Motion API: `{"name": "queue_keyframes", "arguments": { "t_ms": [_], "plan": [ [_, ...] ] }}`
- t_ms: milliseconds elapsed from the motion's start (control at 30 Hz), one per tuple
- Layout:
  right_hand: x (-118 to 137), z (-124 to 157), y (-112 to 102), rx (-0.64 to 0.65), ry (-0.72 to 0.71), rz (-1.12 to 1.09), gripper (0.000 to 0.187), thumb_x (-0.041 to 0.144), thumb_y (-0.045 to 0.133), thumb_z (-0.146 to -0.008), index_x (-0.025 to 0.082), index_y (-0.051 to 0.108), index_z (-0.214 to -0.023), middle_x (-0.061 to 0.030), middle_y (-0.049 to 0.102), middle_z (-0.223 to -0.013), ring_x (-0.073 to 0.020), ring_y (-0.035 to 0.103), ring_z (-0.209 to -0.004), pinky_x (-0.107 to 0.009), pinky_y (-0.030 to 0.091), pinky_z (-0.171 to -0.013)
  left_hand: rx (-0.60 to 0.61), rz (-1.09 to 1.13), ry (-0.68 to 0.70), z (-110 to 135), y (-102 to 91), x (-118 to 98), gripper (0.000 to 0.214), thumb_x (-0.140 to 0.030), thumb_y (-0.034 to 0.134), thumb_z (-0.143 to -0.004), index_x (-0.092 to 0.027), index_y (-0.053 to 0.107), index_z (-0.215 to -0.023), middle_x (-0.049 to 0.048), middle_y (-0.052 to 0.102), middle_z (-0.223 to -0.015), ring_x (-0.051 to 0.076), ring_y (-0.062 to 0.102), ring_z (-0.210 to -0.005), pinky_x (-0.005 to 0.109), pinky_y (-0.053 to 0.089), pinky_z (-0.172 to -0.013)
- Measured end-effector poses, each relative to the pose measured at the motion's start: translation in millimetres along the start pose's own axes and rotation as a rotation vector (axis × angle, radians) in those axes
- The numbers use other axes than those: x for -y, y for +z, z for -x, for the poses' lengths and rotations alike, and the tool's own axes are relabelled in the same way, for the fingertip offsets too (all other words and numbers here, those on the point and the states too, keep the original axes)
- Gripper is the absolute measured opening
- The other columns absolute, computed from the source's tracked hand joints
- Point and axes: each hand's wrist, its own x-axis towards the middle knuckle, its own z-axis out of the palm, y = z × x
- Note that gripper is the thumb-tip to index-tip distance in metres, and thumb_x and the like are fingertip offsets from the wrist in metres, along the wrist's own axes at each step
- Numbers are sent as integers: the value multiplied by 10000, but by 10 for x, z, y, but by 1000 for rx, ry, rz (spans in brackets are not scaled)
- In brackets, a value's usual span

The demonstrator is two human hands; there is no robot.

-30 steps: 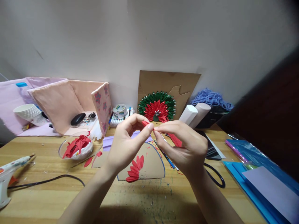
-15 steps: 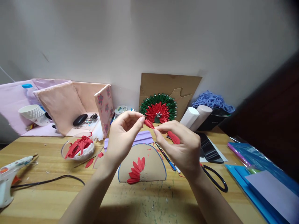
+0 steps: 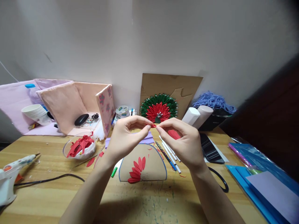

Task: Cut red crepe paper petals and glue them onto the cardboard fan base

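Note:
Both my hands are raised above the desk, pinching one small red paper petal (image 3: 153, 125) between them. My left hand (image 3: 126, 138) grips it with thumb and forefinger. My right hand (image 3: 184, 141) pinches the other end, and more red paper (image 3: 174, 134) shows inside its palm. Below the hands lies a half-round cardboard piece (image 3: 151, 165) with a blue outline and several red petals (image 3: 137, 169) glued at its bottom left.
A glass bowl of red paper strips (image 3: 79, 146) stands left. A glue gun (image 3: 12, 174) with black cord lies far left. Pens (image 3: 168, 152), a phone (image 3: 210, 149), scissors (image 3: 220, 182) and blue sheets (image 3: 261, 183) lie right. A finished red-green rosette (image 3: 159, 109) leans on cardboard at the wall.
My fingertips have come closer together on the petal, which now shows only as a small red tip. The red paper in my right hand has moved further into the palm.

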Motion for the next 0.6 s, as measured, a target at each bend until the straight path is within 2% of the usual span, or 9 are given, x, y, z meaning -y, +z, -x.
{"name": "queue_keyframes", "arguments": {
  "t_ms": [400, 600],
  "plan": [
    [-44, -21, -68, 62, 151, -140, 32, 208, 634, -800, 180, 644, -789, 3, 654, -760, -116, 611, -711, -223, 495, -667, 13, -166, 229, 11, -18, -23, 106, -149, 680, -752, -149, 723, -849, 44, 725, -830, 116, 669, -752, 209, 553, -710],
    [-39, -21, -69, 75, 132, -122, 30, 194, 626, -802, 177, 633, -779, 3, 640, -749, -115, 601, -706, -229, 486, -676, 6, -235, 271, -3, -29, -8, 98, -154, 674, -758, -153, 717, -845, 40, 719, -819, 117, 662, -749, 223, 541, -696]
  ]
}}
